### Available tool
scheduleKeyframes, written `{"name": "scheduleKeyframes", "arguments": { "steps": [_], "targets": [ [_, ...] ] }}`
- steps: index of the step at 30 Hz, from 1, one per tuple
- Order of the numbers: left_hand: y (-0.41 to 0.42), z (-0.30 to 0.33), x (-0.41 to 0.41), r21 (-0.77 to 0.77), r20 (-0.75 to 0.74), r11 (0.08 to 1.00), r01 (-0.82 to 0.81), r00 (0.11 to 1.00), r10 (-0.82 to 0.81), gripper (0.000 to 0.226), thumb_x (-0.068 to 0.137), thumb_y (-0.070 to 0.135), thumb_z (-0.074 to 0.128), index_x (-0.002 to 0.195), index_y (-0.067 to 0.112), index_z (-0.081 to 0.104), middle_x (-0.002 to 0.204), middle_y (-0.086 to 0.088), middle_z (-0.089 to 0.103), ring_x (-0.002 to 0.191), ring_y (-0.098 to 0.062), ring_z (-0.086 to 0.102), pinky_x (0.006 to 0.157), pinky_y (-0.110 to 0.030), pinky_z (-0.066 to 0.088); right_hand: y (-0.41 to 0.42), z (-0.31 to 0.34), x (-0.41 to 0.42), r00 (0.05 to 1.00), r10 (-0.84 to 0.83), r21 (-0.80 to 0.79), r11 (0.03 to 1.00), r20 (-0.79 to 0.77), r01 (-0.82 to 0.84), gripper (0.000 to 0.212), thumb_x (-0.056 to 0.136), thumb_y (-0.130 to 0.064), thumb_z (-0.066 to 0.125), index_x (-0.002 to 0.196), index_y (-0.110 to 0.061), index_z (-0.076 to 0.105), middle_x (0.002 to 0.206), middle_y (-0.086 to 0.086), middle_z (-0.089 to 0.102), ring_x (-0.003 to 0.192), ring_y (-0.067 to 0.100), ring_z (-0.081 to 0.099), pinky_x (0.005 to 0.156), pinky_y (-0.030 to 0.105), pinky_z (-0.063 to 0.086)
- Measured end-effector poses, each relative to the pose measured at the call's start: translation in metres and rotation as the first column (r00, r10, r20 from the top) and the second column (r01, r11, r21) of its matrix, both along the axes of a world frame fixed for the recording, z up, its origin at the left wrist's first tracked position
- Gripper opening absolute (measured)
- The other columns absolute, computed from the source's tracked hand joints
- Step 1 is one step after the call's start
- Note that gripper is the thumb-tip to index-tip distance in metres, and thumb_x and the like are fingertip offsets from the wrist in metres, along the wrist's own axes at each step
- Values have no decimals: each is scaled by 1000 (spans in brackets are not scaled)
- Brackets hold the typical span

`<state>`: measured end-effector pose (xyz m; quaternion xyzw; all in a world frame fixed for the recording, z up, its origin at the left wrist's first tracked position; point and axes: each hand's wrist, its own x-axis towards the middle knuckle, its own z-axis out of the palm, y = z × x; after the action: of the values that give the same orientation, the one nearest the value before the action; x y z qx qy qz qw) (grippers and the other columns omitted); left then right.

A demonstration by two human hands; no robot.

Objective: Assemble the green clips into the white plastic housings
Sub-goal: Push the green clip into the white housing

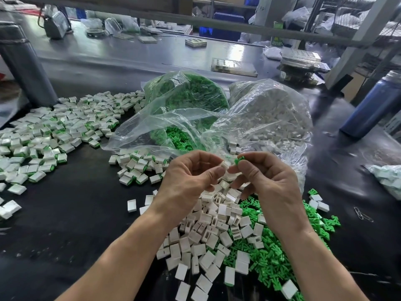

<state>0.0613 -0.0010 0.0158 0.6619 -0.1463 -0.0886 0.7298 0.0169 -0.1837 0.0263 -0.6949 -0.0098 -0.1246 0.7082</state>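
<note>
one dark work table (71, 216), carrying all items below. two clear plastic bags, mouths open toward the person: the left bag (173, 118) holds green clips, too many to count; the right bag (271, 114) holds white housings, likewise uncountable. one spread of finished pieces (54, 131) at the left, white housings with green showing at their edges, well over a hundred, exact count not possible; a smaller cluster of the same (138, 168) lies just in front of the bag mouths. one loose heap of empty white housings (208, 233) under the hands, many dozens. one loose heap of green clips (271, 257) touching its right side, many dozens, partly overlapped by housings. two cylindrical bottles: a grey one (21, 64) far left, a blue one (373, 105) far right. two hands, raised above the heaps and nearly meeting: left hand (191, 177) pinches one white housing (224, 165) between thumb and forefinger; right hand (262, 174) pinches one green clip (238, 160) at its fingertips, the clip just beside the housing, whether touching cannot be told. paper clips (363, 215) at the right of the table, small, count unclear.
</note>
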Motion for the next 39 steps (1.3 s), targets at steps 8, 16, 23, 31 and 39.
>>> {"name": "scheduleKeyframes", "arguments": {
  "steps": [8,16,23,31,39],
  "targets": [
    [-3,-1,0,37,43,999,5,999,-7,13,87,17,80,98,16,75,89,1,77,79,-9,72,69,-22,58,3,-5,0,999,33,-28,999,5,-33,25,85,-26,74,104,-11,75,81,8,73,65,17,63,52,25,53],
    [-3,-2,-1,36,85,999,-25,996,22,11,87,16,80,97,16,75,87,4,77,77,-9,72,68,-21,58,4,-4,0,999,36,-65,997,5,-35,23,84,-27,74,101,-12,77,81,7,73,67,18,63,52,28,53],
    [-2,-5,0,71,118,997,-38,993,30,11,86,20,81,95,24,76,90,2,77,81,-14,73,68,-23,59,2,-4,0,999,34,-150,988,-8,-35,7,90,-19,75,94,-24,78,82,3,74,69,14,64,54,25,53],
    [-2,-9,2,109,151,993,-53,988,36,11,88,14,80,96,20,75,90,2,76,83,-17,72,69,-26,60,1,-7,1,998,45,-184,982,-39,-51,8,93,-16,76,95,-23,79,81,2,74,69,12,65,56,23,53],
    [-2,-9,1,101,161,993,-54,986,37,11,89,10,78,95,19,77,90,3,77,84,-17,72,71,-28,60,-3,-5,0,996,57,-216,974,-68,-70,11,93,-17,76,93,-27,79,83,2,75,71,12,67,57,22,53]
  ]
}}
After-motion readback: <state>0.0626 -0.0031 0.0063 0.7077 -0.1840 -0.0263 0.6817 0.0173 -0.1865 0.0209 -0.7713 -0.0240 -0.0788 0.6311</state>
